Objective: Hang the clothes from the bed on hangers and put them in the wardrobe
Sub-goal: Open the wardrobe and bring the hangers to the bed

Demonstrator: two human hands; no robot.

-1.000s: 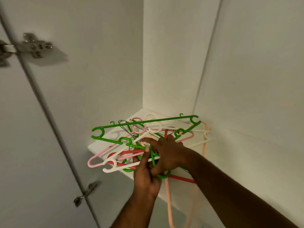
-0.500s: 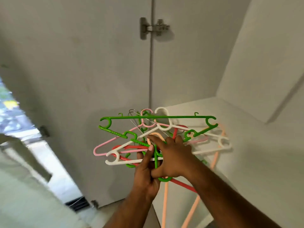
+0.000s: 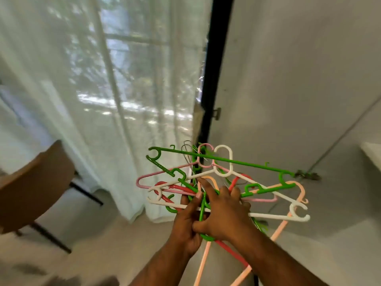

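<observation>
Left hand (image 3: 185, 223): bare forearm rising from the lower centre, thumb upward, fingers curled under a bundle of hangers (image 3: 247, 166). Right hand (image 3: 224, 215): laid over the left, knuckles up, fingers and thumb gripping the same bundle; forearm from the lower right.

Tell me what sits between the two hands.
In the head view, a green hanger runs down by its neck between the left hand and the right hand; both grip the tangled bunch of hangers.

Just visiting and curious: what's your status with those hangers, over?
Left grip and right grip both holding tangled plastic hangers. No clothes in view. Wardrobe door close on right.
</observation>
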